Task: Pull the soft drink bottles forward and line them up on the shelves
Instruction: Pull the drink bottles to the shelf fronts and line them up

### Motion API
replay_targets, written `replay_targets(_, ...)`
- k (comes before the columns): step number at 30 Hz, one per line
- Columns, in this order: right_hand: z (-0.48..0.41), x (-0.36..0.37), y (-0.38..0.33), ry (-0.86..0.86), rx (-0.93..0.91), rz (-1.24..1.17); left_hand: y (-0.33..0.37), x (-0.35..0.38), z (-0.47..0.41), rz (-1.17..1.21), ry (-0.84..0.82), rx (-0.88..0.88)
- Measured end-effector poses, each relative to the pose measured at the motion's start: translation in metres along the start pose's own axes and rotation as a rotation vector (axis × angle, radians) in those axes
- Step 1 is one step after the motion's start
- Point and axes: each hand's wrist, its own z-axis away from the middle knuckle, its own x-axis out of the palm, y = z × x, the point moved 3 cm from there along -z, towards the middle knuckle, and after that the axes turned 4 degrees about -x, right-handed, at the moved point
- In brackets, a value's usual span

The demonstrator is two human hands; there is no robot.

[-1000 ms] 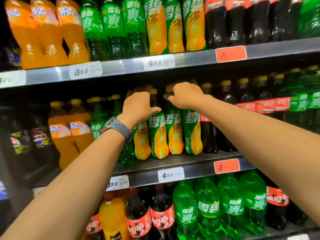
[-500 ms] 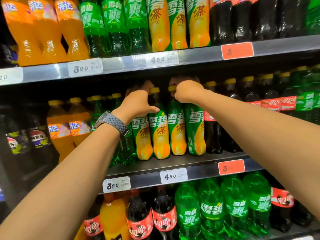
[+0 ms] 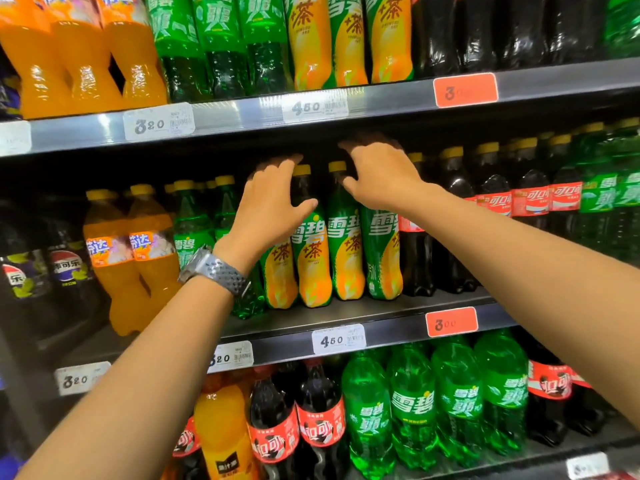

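Observation:
Four green-and-yellow tea soda bottles point(image 3: 313, 258) stand in a row at the front of the middle shelf point(image 3: 381, 329). My left hand point(image 3: 268, 206) lies over the top of the leftmost one. Its fingers reach back into the shadow and its thumb lies across the second bottle's shoulder. My right hand point(image 3: 377, 171) rests over the top of the rightmost bottle point(image 3: 382, 254), fingers spread and stretched toward the back, thumb beside the third bottle's neck. The caps of the two outer bottles are hidden under my hands.
To the left on this shelf stand green soda bottles point(image 3: 192, 226), orange soda bottles point(image 3: 131, 258) and dark cola bottles point(image 3: 65, 271), set farther back. Cola bottles point(image 3: 491, 202) fill the right. The shelf above point(image 3: 242, 112) hangs low over my hands. Larger bottles fill the bottom shelf.
Both hands have uncurled from their tight hold on the bottle tops, and the fingers now stretch toward the back of the shelf. The four bottles stay in place.

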Motion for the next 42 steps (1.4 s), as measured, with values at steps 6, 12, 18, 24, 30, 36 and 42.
replay_targets(6,0.096,-0.002,0.019,0.082,-0.032,-0.279,0.003,0.011,0.093,0.331,0.058,-0.01)
replay_targets(12,0.266,0.061,0.026,-0.39,0.276,-0.786,0.023,0.084,0.227,0.887,-0.543,-0.337)
replay_targets(18,0.413,0.108,0.04,-0.688,0.544,-0.918,0.105,0.151,0.303,0.991,-0.889,-0.399)
replay_targets(24,0.532,0.083,0.086,-0.688,0.761,-0.851,0.198,0.197,0.36,0.884,-1.112,-0.215)
replay_targets(30,0.65,0.032,0.111,-0.554,1.091,-0.869,0.311,0.207,0.437,0.815,-1.138,0.197)
replay_targets(36,0.754,-0.025,0.112,-0.267,1.632,-0.93,0.422,0.201,0.513,0.858,-1.203,0.355)
replay_targets(42,0.839,-0.071,0.132,-0.145,1.867,-0.917,0.504,0.218,0.542,1.137,-1.646,0.031)
